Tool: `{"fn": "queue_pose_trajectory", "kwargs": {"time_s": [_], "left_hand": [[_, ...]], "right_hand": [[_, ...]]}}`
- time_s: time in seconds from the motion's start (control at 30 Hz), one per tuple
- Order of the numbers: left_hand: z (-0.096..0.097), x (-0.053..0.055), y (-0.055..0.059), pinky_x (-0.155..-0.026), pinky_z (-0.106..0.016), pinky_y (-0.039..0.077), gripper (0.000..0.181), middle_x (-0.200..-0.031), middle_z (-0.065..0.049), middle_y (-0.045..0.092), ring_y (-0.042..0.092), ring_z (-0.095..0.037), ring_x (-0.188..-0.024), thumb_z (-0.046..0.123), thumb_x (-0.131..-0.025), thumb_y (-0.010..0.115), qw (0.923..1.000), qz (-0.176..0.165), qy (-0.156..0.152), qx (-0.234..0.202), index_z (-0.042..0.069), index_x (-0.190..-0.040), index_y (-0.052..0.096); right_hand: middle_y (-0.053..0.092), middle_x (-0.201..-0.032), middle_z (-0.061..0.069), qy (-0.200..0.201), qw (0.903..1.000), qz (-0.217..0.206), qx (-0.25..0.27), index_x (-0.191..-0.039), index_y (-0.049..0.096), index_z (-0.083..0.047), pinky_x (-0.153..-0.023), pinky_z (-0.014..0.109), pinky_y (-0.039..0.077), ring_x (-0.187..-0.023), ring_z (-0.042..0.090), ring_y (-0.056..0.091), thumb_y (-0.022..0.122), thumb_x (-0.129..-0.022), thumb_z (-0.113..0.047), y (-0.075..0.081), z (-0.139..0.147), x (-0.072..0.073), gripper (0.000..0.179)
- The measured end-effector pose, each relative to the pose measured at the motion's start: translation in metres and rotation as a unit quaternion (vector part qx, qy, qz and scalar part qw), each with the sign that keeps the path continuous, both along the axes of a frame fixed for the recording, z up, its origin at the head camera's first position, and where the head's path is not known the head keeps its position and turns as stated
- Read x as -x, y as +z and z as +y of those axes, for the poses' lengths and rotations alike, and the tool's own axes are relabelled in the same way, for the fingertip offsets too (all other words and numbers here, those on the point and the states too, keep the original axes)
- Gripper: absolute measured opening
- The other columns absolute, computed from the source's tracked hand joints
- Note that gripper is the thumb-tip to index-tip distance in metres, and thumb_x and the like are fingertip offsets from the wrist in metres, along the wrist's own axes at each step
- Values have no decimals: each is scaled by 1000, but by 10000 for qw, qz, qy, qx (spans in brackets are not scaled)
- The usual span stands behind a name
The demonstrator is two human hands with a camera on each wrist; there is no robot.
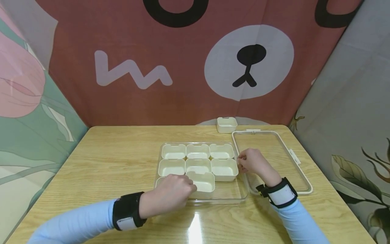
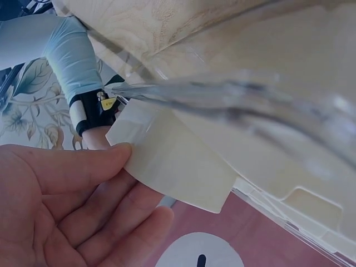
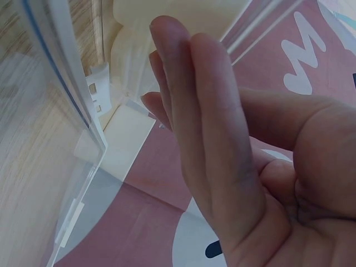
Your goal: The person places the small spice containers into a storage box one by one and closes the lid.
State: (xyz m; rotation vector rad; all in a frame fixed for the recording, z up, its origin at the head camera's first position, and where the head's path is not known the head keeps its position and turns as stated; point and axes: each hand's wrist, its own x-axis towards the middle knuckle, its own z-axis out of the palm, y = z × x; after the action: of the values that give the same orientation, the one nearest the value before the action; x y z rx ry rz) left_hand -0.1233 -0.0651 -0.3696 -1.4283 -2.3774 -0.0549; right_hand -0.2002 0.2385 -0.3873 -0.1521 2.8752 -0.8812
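Observation:
A clear plastic case (image 1: 226, 196) holds several cream compartment boxes in rows. With thumb and fingers, my left hand (image 1: 170, 191) pinches one cream box (image 1: 201, 183) in the front row, tilted slightly over its neighbours; the left wrist view shows the thumb on the wall of that box (image 2: 178, 161). Another front-row box is mostly hidden behind this hand. My right hand (image 1: 254, 162) is at the case's right edge, beside the right box of the middle row (image 1: 224, 169). Its fingers (image 3: 217, 117) look nearly straight in the right wrist view, with nothing gripped.
To the right, a clear lid with a white rim (image 1: 301, 176) lies flat on the wooden table (image 1: 122, 159), its left side close against the case. One more cream box (image 1: 226, 126) stands by the table's back edge, before a printed cloth (image 1: 189, 101).

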Motion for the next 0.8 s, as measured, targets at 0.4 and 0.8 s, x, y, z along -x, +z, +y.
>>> {"fn": "queue_pose_trajectory", "kwargs": {"time_s": [0.4,0.8], "left_hand": [[4,-1,-1,-41,-15,27,23,-54,10,45,36,-3,-50,-7,-61,58,9988,-373,118,288,16,-63,61],[8,-2,-7,-41,-17,30,26,-51,10,44,33,-3,-47,-8,-58,55,9984,-209,80,515,18,-60,60]], "right_hand": [[69,-75,11,-74,9999,-93,-18,-89,69,4,-55,28,55,-59,14,67,58,-89,-6,1,-1,0,15],[69,-75,10,-78,9999,-96,-54,-91,69,4,-55,28,55,-59,14,67,58,-89,-6,0,-1,0,15]]}}
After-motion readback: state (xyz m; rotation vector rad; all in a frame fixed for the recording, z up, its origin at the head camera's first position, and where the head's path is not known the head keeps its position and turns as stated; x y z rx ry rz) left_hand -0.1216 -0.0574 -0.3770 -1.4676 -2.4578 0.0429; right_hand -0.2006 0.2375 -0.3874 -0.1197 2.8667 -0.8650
